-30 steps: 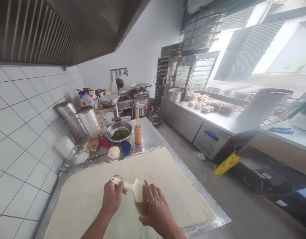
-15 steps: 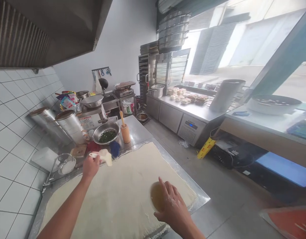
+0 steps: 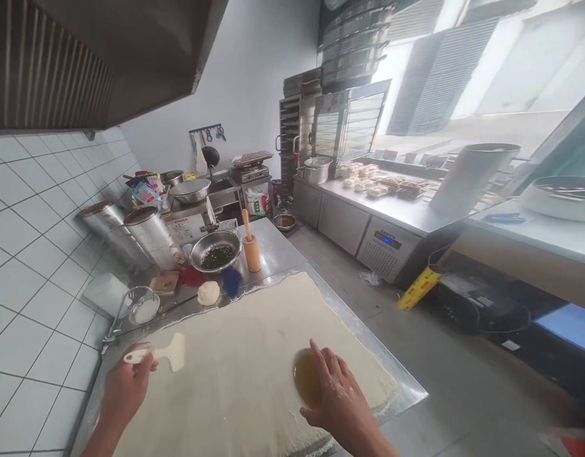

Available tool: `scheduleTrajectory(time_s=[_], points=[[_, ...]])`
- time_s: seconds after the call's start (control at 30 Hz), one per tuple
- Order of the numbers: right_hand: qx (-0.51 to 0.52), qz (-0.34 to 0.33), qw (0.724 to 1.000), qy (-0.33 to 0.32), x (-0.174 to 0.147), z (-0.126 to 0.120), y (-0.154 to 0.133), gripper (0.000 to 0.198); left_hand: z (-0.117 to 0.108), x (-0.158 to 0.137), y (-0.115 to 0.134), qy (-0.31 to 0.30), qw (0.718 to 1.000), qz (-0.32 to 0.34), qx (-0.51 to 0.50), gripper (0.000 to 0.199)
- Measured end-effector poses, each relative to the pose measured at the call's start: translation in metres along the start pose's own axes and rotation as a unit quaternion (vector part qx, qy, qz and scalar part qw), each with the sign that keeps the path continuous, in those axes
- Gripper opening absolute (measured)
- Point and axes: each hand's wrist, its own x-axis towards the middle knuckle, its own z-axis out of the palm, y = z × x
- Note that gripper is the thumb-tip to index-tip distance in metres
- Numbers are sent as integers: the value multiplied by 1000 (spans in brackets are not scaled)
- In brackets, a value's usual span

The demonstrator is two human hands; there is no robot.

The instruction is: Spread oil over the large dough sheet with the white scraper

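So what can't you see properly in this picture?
Head view only:
- Bowl of oil: its right side is hidden by the right hand gripping it.
- Brush: part of its handle is hidden inside the left hand.
- Dough sheet: its near end is cut off by the bottom edge.
- Packets at the back: print too small to read.
- Greens in the metal bowl: too small to name.

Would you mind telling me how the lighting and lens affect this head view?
Head view: the windows are blown out by glare; wide-angle distortion bends the tiled wall; the left hand with the brush looks slightly soft.
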Motion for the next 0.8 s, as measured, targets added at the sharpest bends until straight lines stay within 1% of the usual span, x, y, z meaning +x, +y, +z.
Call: scheduleTrajectory(time_s=[0.07, 0.17, 0.27, 0.37, 0.47, 0.57, 0.67, 0.73, 0.8], points=[[-5, 1, 1000, -31, 1, -2, -12, 128, 6, -24, 20, -30, 997, -7, -77, 36], [-9, -2, 997, -73, 3, -3, -29, 132, 24, -53, 63, -58, 982, 18, -178, 36], [0, -18, 996, -83, 5, 1, -44, 136, 54, -71, 110, -119, 956, 42, -264, 36], [23, -43, 997, -67, 5, 6, -53, 138, 89, -81, 145, -177, 933, 51, -309, 36], [40, -67, 996, -52, 4, 8, -58, 139, 121, -87, 163, -207, 929, 42, -304, 34], [40, -71, 995, -51, 2, 7, -56, 140, 142, -94, 171, -232, 928, 34, -291, 31], [40, -56, 996, -60, -1, 4, -47, 141, 151, -99, 178, -244, 925, 42, -287, 31], [45, -30, 996, -67, -4, 2, -36, 142, 153, -100, 184, -244, 924, 49, -291, 32], [49, 0, 997, -67, -7, -2, -21, 144, 154, -98, 193, -231, 926, 58, -292, 34]])
